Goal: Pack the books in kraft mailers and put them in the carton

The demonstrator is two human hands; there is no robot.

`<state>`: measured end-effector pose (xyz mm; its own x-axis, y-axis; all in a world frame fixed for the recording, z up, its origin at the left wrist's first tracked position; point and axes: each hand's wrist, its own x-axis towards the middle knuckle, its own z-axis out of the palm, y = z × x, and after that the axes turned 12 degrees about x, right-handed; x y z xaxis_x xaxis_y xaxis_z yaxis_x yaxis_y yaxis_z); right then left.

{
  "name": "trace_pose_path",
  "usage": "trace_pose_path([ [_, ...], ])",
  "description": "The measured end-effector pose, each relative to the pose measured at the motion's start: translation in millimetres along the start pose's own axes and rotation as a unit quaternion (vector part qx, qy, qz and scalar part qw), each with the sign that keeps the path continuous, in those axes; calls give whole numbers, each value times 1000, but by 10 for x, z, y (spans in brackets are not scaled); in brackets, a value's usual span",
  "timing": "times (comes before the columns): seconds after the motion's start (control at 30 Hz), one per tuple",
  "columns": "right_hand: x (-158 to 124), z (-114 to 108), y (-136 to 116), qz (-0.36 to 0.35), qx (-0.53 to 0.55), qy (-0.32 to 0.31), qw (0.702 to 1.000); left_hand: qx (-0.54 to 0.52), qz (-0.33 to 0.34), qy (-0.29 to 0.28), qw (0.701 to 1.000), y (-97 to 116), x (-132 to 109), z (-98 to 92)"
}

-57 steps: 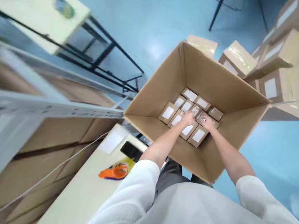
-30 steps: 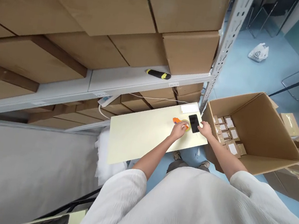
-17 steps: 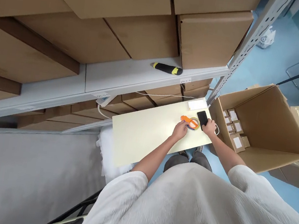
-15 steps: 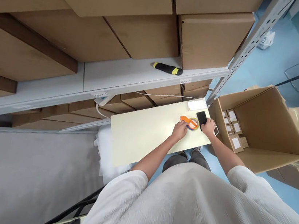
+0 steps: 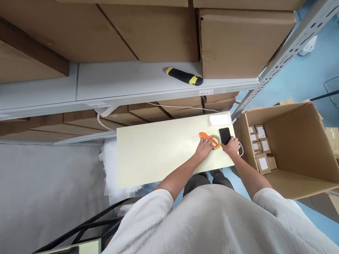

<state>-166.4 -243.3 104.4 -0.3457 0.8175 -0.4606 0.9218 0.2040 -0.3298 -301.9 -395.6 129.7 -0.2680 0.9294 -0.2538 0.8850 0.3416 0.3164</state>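
Note:
My left hand (image 5: 204, 148) is closed on an orange tape dispenser (image 5: 205, 136) with a roll of tape, near the right end of a pale tabletop (image 5: 153, 152). Just to its right, my right hand (image 5: 232, 146) grips the lower end of a black smartphone (image 5: 225, 136). A white cable (image 5: 242, 150) loops out beside that hand. Beyond the phone lies a white flat piece (image 5: 220, 119), perhaps a box or a pad of labels.
A large open carton (image 5: 305, 140) with several small labelled boxes (image 5: 261, 132) stands right of the table. Ahead, a metal shelf (image 5: 125, 83) holds big cartons and a black-and-yellow utility knife (image 5: 184, 76). White packing material (image 5: 109, 173) hangs at the table's left end.
My view has shifted slightly. The tape dispenser has turned a little under my left hand, which reaches further over it. My right hand stays at the phone.

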Motion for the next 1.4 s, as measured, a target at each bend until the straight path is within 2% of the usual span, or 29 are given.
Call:
trace_pose_path([
  [0.27, 51, 80, -100, 18, 10, 1, 1000, 26, 3, -9, 1000, -136, -68, -48],
  [0.47, 41, 75, -77, 9, 17, 0, 1000, 50, 3, -20, 999, -175, -141, -63],
  [0.6, -5, 12, -13, -4, 31, 0, 1000, 63, 10, -32, 997, -148, -250, -91],
  [0.83, 36, -96, 101, -38, 43, -8, 998, 43, -10, -17, 999, -93, -481, -147],
  [1.0, 141, -126, 248, -64, 26, -38, 997, 35, -23, -15, 999, -88, -542, -135],
  [1.2, 143, -122, 488, -125, 12, -46, 991, 27, -40, -15, 999, -71, -575, -130],
  [1.4, 239, -131, 420, -100, 67, -51, 991, 23, -44, -13, 999, -27, -596, -127],
])
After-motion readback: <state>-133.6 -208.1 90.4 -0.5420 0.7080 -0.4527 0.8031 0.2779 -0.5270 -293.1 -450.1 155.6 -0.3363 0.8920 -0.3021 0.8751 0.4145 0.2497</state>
